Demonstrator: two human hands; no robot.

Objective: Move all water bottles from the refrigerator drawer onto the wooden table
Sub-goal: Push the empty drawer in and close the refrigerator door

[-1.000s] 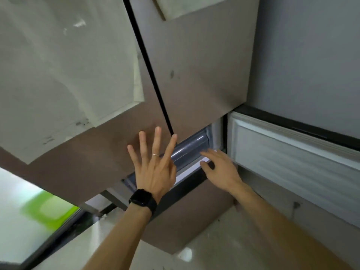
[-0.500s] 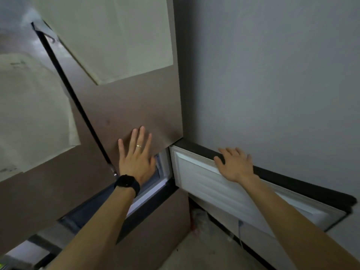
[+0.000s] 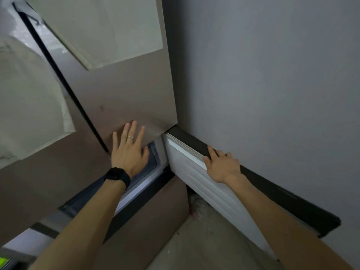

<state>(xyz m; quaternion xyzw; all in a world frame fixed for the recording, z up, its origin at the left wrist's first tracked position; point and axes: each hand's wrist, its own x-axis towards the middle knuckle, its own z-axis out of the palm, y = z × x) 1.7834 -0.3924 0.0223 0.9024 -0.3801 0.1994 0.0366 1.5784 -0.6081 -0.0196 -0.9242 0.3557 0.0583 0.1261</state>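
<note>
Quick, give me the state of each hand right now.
Left hand: open, pressed flat against the upper door.
Right hand: closed, gripping the top edge of the open lower door.

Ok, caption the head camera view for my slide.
Left hand flat on upper fridge door; right hand grips open lower door.

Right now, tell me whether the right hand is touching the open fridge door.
Touching. The head view shows the right hand gripping the top edge of the fridge door, thumb on its white liner.
</note>
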